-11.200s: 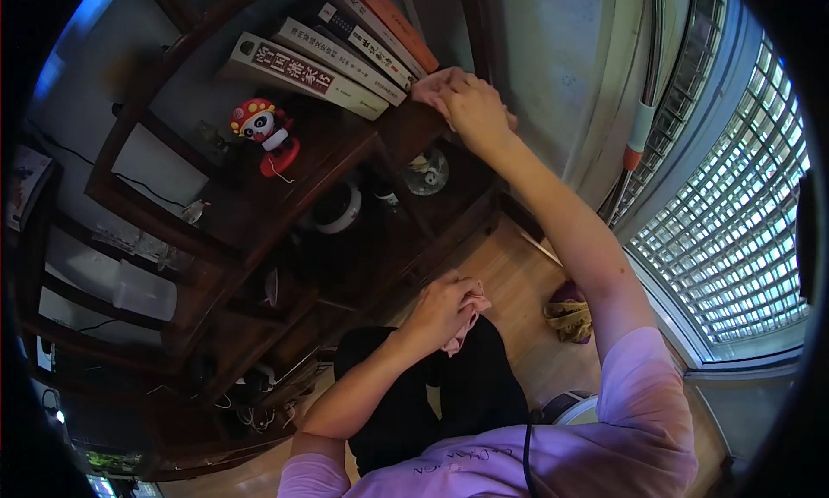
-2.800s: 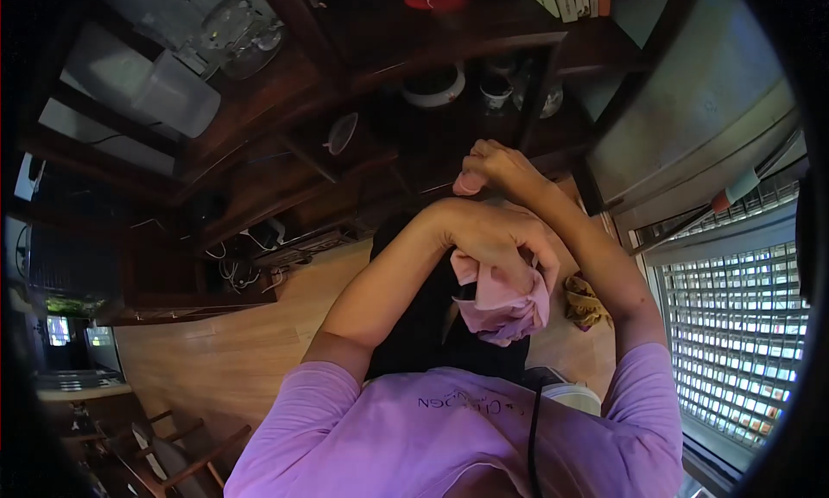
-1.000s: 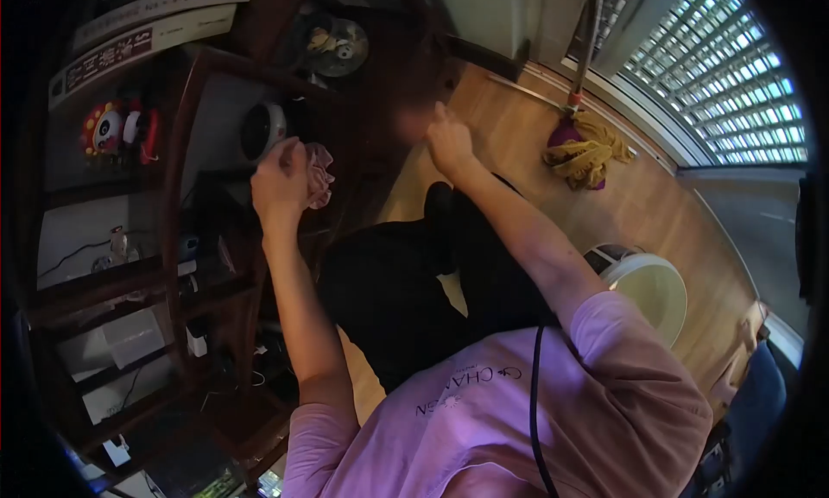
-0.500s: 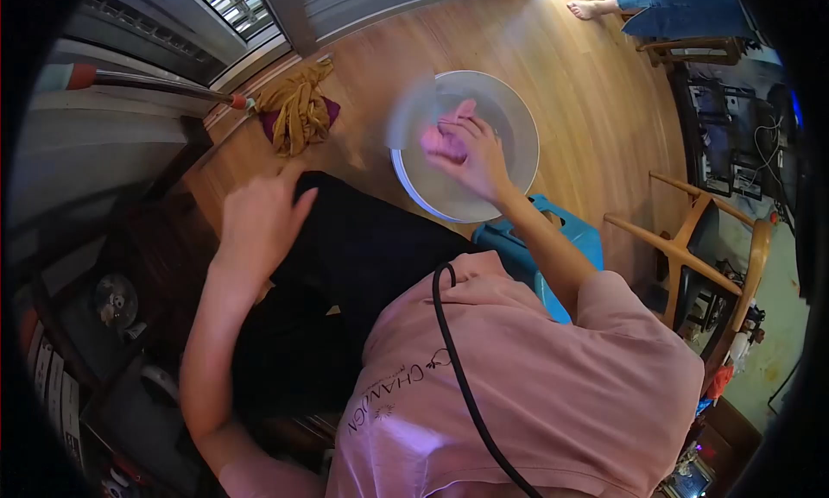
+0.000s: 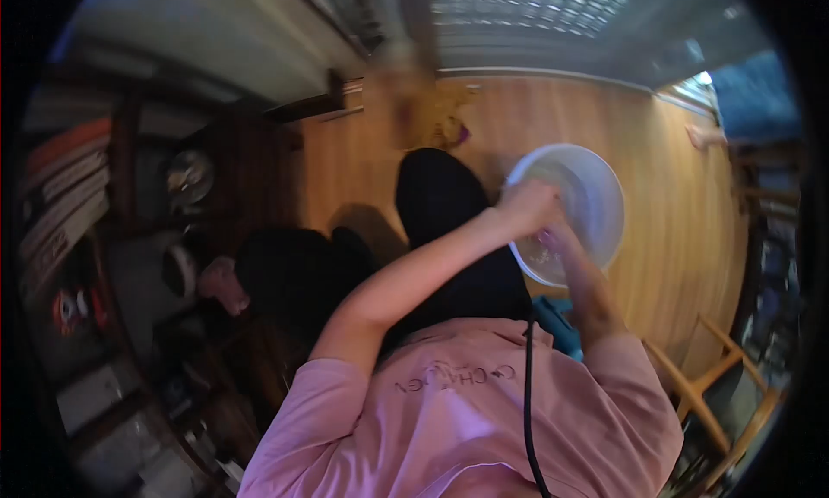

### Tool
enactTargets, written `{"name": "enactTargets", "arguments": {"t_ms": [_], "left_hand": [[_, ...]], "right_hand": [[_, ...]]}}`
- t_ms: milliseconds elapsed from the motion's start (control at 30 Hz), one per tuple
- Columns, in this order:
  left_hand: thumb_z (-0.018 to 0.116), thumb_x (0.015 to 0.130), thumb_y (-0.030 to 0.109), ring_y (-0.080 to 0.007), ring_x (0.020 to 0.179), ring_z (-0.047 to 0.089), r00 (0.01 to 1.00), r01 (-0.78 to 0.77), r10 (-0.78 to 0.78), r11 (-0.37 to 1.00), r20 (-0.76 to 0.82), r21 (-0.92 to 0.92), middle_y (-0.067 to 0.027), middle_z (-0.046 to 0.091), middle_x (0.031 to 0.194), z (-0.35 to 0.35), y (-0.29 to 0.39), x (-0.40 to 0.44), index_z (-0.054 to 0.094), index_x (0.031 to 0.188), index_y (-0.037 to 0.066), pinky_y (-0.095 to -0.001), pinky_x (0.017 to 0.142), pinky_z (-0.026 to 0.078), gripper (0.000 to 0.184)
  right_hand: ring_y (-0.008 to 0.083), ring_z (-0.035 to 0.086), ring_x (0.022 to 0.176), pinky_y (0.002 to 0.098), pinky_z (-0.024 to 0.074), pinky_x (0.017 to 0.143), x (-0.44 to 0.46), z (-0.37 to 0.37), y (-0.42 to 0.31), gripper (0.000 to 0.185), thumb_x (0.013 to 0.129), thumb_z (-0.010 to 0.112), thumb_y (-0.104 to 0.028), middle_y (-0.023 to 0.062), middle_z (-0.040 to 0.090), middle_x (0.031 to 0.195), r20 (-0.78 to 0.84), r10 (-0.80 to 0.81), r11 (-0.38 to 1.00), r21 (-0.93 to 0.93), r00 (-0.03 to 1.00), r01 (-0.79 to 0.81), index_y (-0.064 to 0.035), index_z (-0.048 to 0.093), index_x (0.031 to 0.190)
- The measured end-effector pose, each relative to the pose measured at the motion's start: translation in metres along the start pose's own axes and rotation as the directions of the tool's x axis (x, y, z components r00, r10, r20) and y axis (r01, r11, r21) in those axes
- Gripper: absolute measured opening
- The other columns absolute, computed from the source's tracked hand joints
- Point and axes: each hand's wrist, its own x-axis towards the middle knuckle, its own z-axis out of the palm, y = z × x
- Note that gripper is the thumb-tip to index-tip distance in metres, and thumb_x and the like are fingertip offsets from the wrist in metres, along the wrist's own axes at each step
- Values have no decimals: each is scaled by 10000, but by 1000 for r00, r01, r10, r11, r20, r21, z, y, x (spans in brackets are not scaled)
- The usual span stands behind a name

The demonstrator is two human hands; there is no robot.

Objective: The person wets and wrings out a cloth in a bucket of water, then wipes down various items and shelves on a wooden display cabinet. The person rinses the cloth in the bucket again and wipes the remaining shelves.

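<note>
Left hand (image 5: 528, 204) and right hand (image 5: 560, 232) meet over white bucket (image 5: 608, 213), right side, on floor. Fingers of both curled in; pink bit (image 5: 544, 236) between, probably cloth, too blurred to tell the grip. Second pink cloth (image 5: 223, 284) at left by dark shelf unit (image 5: 124, 153), out of hand. Looks like wringing, partway, not finished.
</note>
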Motion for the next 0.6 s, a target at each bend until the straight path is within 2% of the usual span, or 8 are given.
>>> {"name": "enactTargets", "arguments": {"t_ms": [67,100,133,267,333,467,533,600], "left_hand": [[602,788,38,-389,1150,550,995,-46,30,984,-92,-174,-243,603,1155,37,-22,27,616,1111,2,-444,912,474,325],[634,743,20,-411,1236,467,964,-46,-30,960,-264,-276,-264,498,1290,65,-31,40,555,1206,-4,-429,984,427,471],[659,737,75,-426,1226,471,946,-13,-30,991,-324,-131,-295,444,1335,62,-23,41,485,1283,-12,-430,979,432,579],[689,692,81,-413,1109,566,993,-118,112,921,-37,-372,-223,604,1164,74,-27,68,636,1089,22,-426,876,480,405],[683,687,78,-396,967,622,956,-235,153,910,-251,-341,-191,668,994,70,-24,63,677,924,26,-438,796,493,243],[645,698,102,-403,906,636,920,-87,-4,972,-392,-216,-230,658,960,59,-18,47,692,859,25,-476,773,511,185],[660,691,129,-375,928,639,998,48,-44,993,-39,108,-197,665,991,78,-29,54,700,873,55,-464,796,513,200],[670,684,115,-354,941,647,989,73,-55,990,-140,121,-182,676,954,149,-49,70,708,830,65,-461,806,512,160]], "right_hand": [[211,575,1116,358,493,934,4,-29,-21,536,821,691,-104,99,584,1211,33,-206,914,-350,978,204,-49,478,1310],[200,570,1128,337,471,963,19,-57,-5,482,866,643,-135,82,592,1204,255,-278,958,139,926,250,-52,486,1315],[184,570,1095,322,456,959,-24,-43,-61,438,883,621,-161,49,592,1167,292,-280,955,-13,915,296,-64,500,1293],[134,545,1001,275,459,828,-115,-34,-147,387,887,653,-202,23,581,1061,157,-513,811,-236,844,536,-86,519,1231],[166,558,977,304,464,844,-124,-46,-156,384,841,686,-107,42,591,1025,103,-377,855,-344,920,389,-49,520,1182],[285,672,858,408,521,717,-36,-103,-87,418,711,810,-227,149,695,946,405,-260,267,-843,877,468,-49,653,1055],[347,677,880,457,518,748,8,-96,-60,377,681,822,-256,232,684,965,372,-134,145,-909,918,390,-31,695,955],[347,679,862,458,521,750,53,-90,-12,351,714,776,-284,218,687,924,394,-99,-86,-918,914,386,-41,698,955]]}}
